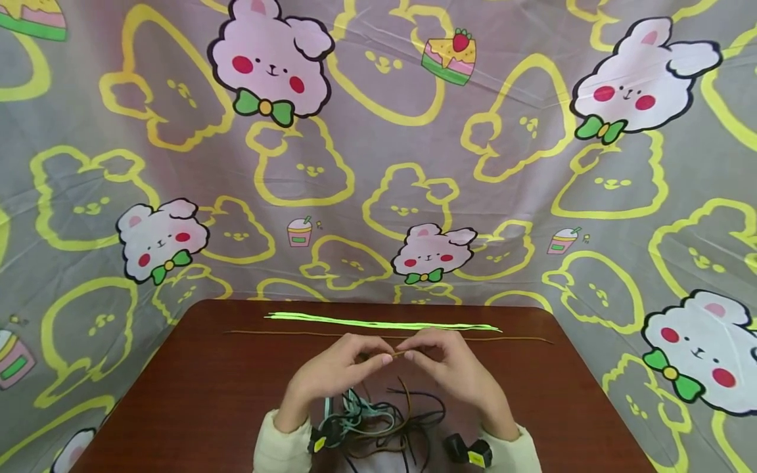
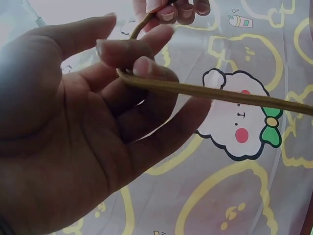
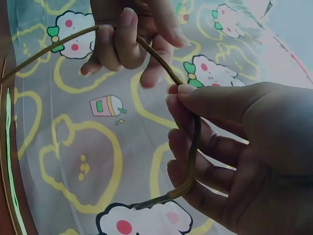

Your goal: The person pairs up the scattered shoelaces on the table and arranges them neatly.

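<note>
Both hands hold a brown shoelace (image 1: 399,355) up over the middle of the table. My left hand (image 1: 334,369) pinches it between curled fingers; in the left wrist view the lace (image 2: 210,92) runs off to the right from those fingers. Thumb and fingertips of my right hand (image 1: 454,372) pinch the same lace close by. The right wrist view shows its end bending down past the right fingers to a dark tip (image 3: 152,200). Below the hands, a loose tangle of black, pale teal and brown laces (image 1: 378,430) lies near the table's front.
Bright neon-green laces (image 1: 378,324) lie stretched across the back of the dark red-brown table (image 1: 177,394). Just in front of them runs another long brown lace (image 1: 284,333). A grey cloth (image 1: 367,144) with bunny prints hangs behind and at both sides.
</note>
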`<state>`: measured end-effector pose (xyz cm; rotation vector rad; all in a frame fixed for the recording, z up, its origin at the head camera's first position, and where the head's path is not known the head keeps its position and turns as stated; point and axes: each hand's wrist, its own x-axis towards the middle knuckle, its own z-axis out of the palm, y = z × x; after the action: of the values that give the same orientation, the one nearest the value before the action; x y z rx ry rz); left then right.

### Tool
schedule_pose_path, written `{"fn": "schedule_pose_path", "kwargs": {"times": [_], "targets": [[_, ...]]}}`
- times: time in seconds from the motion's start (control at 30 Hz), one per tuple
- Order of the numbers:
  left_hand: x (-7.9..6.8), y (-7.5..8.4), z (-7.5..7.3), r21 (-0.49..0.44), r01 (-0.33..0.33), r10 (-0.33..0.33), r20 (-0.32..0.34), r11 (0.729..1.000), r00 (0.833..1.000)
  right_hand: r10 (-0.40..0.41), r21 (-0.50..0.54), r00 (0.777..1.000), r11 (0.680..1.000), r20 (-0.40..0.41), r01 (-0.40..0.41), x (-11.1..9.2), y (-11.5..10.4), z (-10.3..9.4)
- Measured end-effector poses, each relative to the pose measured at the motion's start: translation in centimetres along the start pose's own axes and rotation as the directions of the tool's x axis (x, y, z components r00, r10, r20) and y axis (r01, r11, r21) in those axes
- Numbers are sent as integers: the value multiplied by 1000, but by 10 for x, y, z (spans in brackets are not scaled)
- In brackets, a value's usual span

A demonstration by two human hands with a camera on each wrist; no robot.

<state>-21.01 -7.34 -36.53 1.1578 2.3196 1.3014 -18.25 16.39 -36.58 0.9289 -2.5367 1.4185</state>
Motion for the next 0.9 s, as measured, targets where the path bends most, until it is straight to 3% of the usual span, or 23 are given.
{"fn": "schedule_pose_path", "kwargs": {"times": [0.13, 0.43, 0.67, 0.9], "targets": [[-1, 0, -1, 18, -2, 3, -52, 1000, 999, 14, -40, 998, 999, -53, -16, -1, 1, -3], [-7, -1, -7, 38, 11, -8, -92, 999, 996, 96, -65, 986, 992, -134, -106, -3, -39, -16], [-15, 4, -13, 52, 14, -8, -113, 999, 994, 64, -85, 983, 993, -173, -80, -6, -35, -23], [-21, 10, -14, 53, -36, 43, -138, 998, 989, 74, -66, 975, 994, -208, -90, -13, -30, -34]]}}
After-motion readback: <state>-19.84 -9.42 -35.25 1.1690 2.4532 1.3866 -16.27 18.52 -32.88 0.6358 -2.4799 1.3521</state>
